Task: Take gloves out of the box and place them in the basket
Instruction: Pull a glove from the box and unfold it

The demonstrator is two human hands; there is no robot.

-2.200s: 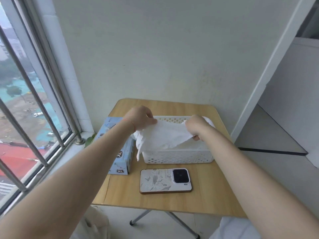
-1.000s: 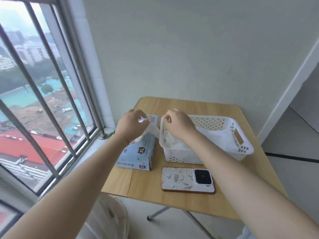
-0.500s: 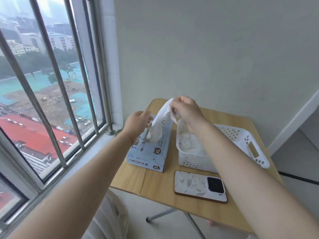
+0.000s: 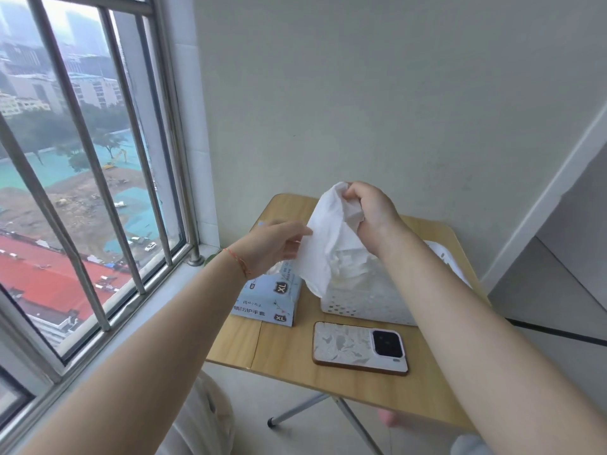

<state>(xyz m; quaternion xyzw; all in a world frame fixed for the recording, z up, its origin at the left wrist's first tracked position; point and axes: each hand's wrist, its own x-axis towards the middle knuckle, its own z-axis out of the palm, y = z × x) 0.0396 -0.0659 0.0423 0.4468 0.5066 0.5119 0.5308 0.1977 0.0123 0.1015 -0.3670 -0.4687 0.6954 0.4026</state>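
We look down at a small wooden table (image 4: 289, 353) in a corner, with a barred window (image 4: 82, 178) at nine o'clock. On the table, toward three o'clock, stands a white basket (image 4: 358, 300) with crumpled white gloves already inside. Just beside it, toward nine o'clock, lies a pale blue glove box (image 4: 272, 300) marked XL. At six o'clock from the basket, a phone (image 4: 359, 348) lies flat, camera side up. Our right hand (image 4: 374, 215) is raised above the basket, its fingers curled tightly around the top of a white glove (image 4: 325, 238), which hangs down over the gap between box and basket. Our left hand (image 4: 272, 244), wearing a thin red string bracelet (image 4: 238, 261), hovers above the box; its fingertips touch the glove's nine o'clock edge, but we cannot tell whether they pinch it.
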